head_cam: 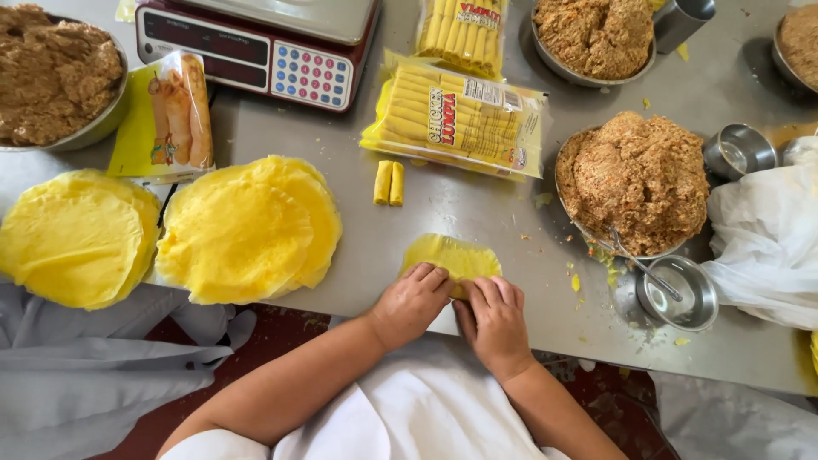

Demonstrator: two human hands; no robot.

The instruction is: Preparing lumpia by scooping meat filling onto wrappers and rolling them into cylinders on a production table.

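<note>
Two hands, left hand (412, 303) and right hand (495, 317), press fingertips closed on a thin, soft, tear-prone yellow wrapper (456, 255), best gripped at its near edge.

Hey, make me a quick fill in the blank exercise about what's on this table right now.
1. Both hands, left hand and right hand, press on a ____ wrapper.
2. ____ finished rolls lie loose behind it.
3. The spoon rests in a small metal ____.
Answers: yellow; two; bowl.

Wrapper (456, 255) near edge hidden under hands; left bowl (85, 132) cut off.
</note>
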